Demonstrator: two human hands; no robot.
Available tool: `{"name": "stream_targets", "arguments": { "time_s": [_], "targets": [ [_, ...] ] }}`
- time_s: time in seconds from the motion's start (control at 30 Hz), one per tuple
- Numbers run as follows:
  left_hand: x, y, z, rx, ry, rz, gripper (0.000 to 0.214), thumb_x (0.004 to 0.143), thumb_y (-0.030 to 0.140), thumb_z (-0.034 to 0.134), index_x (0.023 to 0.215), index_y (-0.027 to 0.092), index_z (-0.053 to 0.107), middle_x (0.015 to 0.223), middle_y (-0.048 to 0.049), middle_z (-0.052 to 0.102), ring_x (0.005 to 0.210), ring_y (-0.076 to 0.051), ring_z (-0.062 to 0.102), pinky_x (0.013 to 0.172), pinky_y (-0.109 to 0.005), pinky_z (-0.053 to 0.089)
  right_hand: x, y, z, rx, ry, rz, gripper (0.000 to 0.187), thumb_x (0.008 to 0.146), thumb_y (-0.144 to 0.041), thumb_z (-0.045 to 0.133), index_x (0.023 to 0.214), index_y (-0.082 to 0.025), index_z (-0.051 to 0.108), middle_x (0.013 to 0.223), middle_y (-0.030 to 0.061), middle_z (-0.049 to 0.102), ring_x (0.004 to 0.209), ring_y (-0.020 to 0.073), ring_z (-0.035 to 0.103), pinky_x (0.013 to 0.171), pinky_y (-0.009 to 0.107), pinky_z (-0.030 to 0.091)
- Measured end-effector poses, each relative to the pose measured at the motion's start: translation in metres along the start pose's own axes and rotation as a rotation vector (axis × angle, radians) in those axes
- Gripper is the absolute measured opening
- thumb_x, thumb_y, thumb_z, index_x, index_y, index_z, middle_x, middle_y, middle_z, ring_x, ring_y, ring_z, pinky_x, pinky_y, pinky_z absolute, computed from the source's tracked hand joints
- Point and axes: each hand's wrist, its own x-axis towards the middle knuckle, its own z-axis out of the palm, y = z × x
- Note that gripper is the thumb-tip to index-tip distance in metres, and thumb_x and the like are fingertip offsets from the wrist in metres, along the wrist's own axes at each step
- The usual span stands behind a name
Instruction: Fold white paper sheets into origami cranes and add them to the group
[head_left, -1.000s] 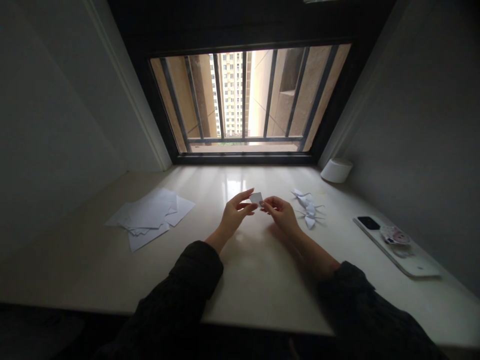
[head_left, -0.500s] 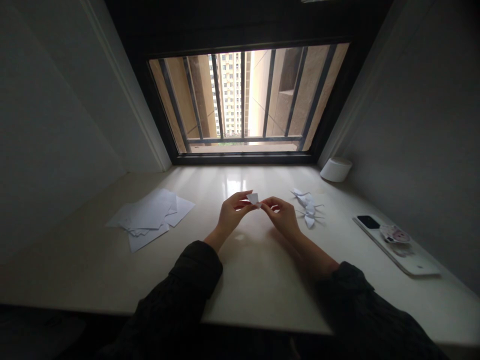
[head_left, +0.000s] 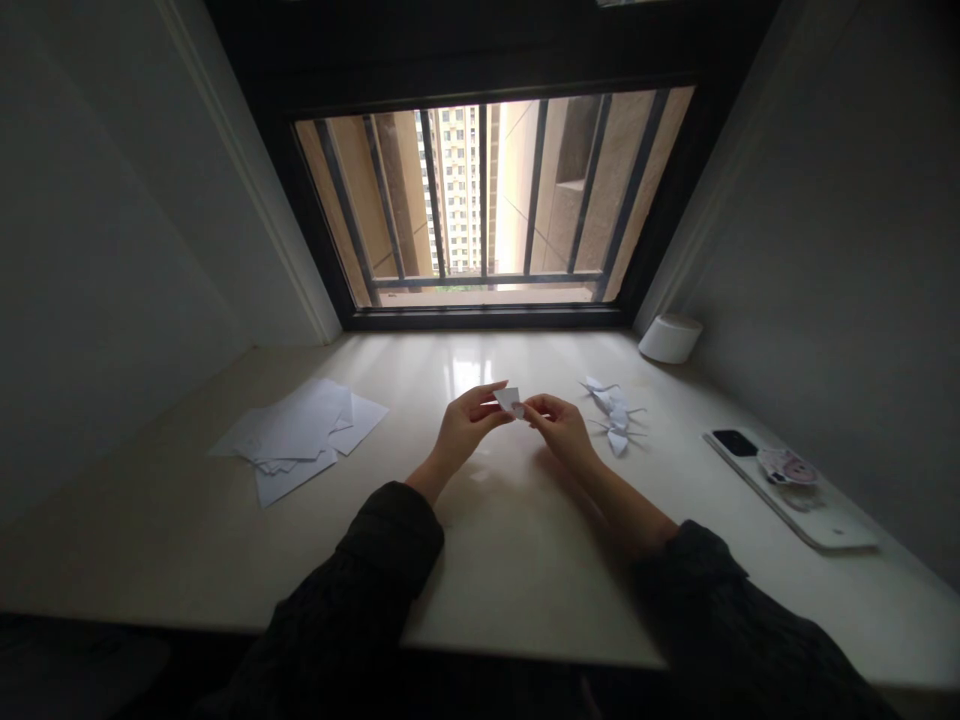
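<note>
Pinching small folded paper (head_left: pixel 510 400) between both hands above table (head_left: pixel 495 540): left hand (head_left: pixel 465 428) thumb-and-finger grip, right hand (head_left: pixel 562 428) fingertips steadying opposite edge, likely for creasing. Sheets (head_left: pixel 296 435) left, cranes (head_left: pixel 613 412) right.

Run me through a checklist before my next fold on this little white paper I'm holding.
1. Small white folded paper piece pinched between both hands: ok.
2. Left hand grips its left side: ok.
3. Right hand grips its right side: ok.
4. Creases aligned: cannot tell, too small.
5. White folded paper figures lie apart, right of the hands: ok.
6. Loose white paper sheets lie left on the cream tabletop: ok.
</note>
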Motion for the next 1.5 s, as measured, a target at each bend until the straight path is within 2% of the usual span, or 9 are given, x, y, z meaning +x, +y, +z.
{"name": "stream_targets", "arguments": {
  "time_s": [0.13,0.3,0.43,0.87,1.0,1.17,1.27,1.37,1.5],
  "targets": [
    [-0.003,0.002,0.002,0.056,-0.020,0.019,0.055,0.062,0.025,0.080,0.113,0.017,0.062,0.104,-0.0106,0.068,0.094,-0.024,0.066,0.086,-0.040,0.053,-0.005,-0.007,0.002,-0.224,-0.009,-0.137,0.021,0.085,-0.039,0.049,0.079,-0.021,0.058,0.079,0.0039,0.063,0.072,0.0191,0.057,0.066,0.032,0.044],
    [-0.008,0.004,0.007,0.178,-0.018,0.041,0.050,0.063,0.029,0.079,0.109,0.016,0.062,0.099,-0.0101,0.069,0.088,-0.022,0.068,0.084,-0.038,0.054,-0.013,-0.014,0.004,-0.446,-0.057,-0.247,0.013,0.087,-0.026,0.039,0.084,-0.022,0.051,0.083,0.0047,0.059,0.074,0.0195,0.054,0.066,0.031,0.041],
    [-0.009,0.003,0.009,0.182,0.014,0.045,0.051,0.066,0.032,0.077,0.111,0.016,0.062,0.101,-0.0103,0.069,0.091,-0.023,0.068,0.085,-0.037,0.054,-0.013,-0.017,0.002,-0.470,-0.010,-0.279,0.012,0.086,-0.024,0.041,0.083,-0.022,0.053,0.080,0.0035,0.060,0.071,0.0185,0.054,0.064,0.030,0.041],
    [-0.006,0.006,0.001,0.283,-0.046,0.083,0.059,0.066,0.034,0.077,0.119,0.016,0.059,0.094,-0.0100,0.071,0.087,-0.023,0.069,0.084,-0.040,0.055,-0.011,-0.016,-0.001,-0.379,0.111,-0.247,0.022,0.084,-0.040,0.053,0.076,-0.021,0.061,0.069,0.0015,0.063,0.060,0.0151,0.055,0.056,0.027,0.043],
    [-0.005,0.008,-0.002,0.383,-0.052,0.119,0.057,0.066,0.034,0.077,0.118,0.017,0.060,0.099,-0.0100,0.070,0.088,-0.022,0.068,0.085,-0.039,0.055,-0.008,-0.014,-0.001,-0.224,0.079,-0.190,0.024,0.081,-0.043,0.057,0.074,-0.020,0.060,0.069,0.0014,0.063,0.062,0.0153,0.057,0.056,0.027,0.043],
    [-0.005,0.010,-0.009,0.425,-0.120,0.132,0.054,0.067,0.034,0.076,0.117,0.019,0.062,0.106,-0.0097,0.069,0.090,-0.021,0.068,0.086,-0.038,0.054,-0.001,-0.005,0.000,0.178,-0.015,0.024,0.031,0.074,-0.049,0.065,0.071,-0.018,0.060,0.055,-0.0013,0.056,0.051,0.0119,0.051,0.047,0.024,0.036],
    [-0.005,0.009,-0.011,0.420,-0.141,0.096,0.054,0.066,0.034,0.077,0.115,0.019,0.063,0.101,-0.0095,0.070,0.088,-0.022,0.068,0.085,-0.039,0.054,0.001,-0.002,0.000,0.330,-0.035,0.127,0.030,0.071,-0.045,0.069,0.079,-0.017,0.065,0.053,-0.0020,0.055,0.047,0.0105,0.048,0.044,0.023,0.032],
    [-0.004,0.006,-0.011,0.304,-0.152,0.037,0.054,0.067,0.033,0.076,0.116,0.016,0.061,0.098,-0.0103,0.070,0.088,-0.024,0.068,0.084,-0.040,0.053,0.000,-0.005,-0.001,0.416,-0.076,0.128,0.030,0.070,-0.037,0.069,0.095,-0.019,0.069,0.063,0.0002,0.061,0.057,0.0122,0.053,0.048,0.023,0.036],
    [0.002,0.004,-0.012,0.125,-0.121,-0.040,0.049,0.070,0.032,0.075,0.114,0.013,0.063,0.098,-0.0110,0.070,0.089,-0.023,0.067,0.086,-0.040,0.050,-0.002,-0.011,-0.003,0.430,-0.161,0.004,0.029,0.075,-0.027,0.055,0.099,-0.021,0.071,0.081,0.0047,0.067,0.073,0.0164,0.058,0.057,0.027,0.043]
  ]
}}
